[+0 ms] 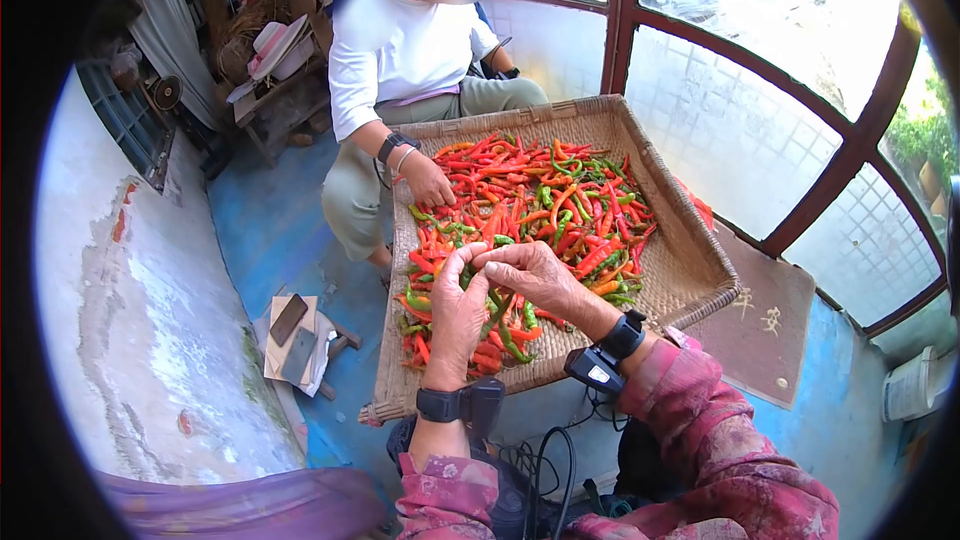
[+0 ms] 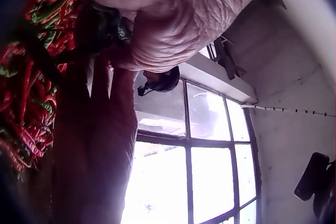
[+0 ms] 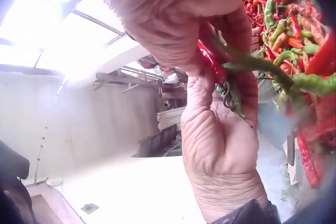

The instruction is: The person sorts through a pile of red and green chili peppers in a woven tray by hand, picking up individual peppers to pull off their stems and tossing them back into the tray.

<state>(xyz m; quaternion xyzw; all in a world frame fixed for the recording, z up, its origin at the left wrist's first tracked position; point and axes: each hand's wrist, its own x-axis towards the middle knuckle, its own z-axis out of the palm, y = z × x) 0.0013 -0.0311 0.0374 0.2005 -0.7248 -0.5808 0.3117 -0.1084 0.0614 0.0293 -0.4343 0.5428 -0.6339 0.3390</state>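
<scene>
Over the near half of a woven basket tray (image 1: 690,265), both hands meet fingertip to fingertip. My left hand (image 1: 458,315) pinches among its fingers a small bunch of peppers; a dark green pepper (image 2: 107,29) shows there in the left wrist view. My right hand (image 1: 540,280) curls its thumb and fingers onto the same bunch. Between the hands in the right wrist view are a red pepper (image 3: 211,61) and a long green pepper (image 3: 262,65). Red, orange and green peppers (image 1: 500,180) lie heaped in the tray below.
Across the tray sits a person in a white top (image 1: 415,40), one hand (image 1: 428,180) in the peppers. Two phones (image 1: 290,320) lie on a low stool at the left. Cables (image 1: 550,475) hang below the tray's near edge. A white bucket (image 1: 908,388) stands at the far right.
</scene>
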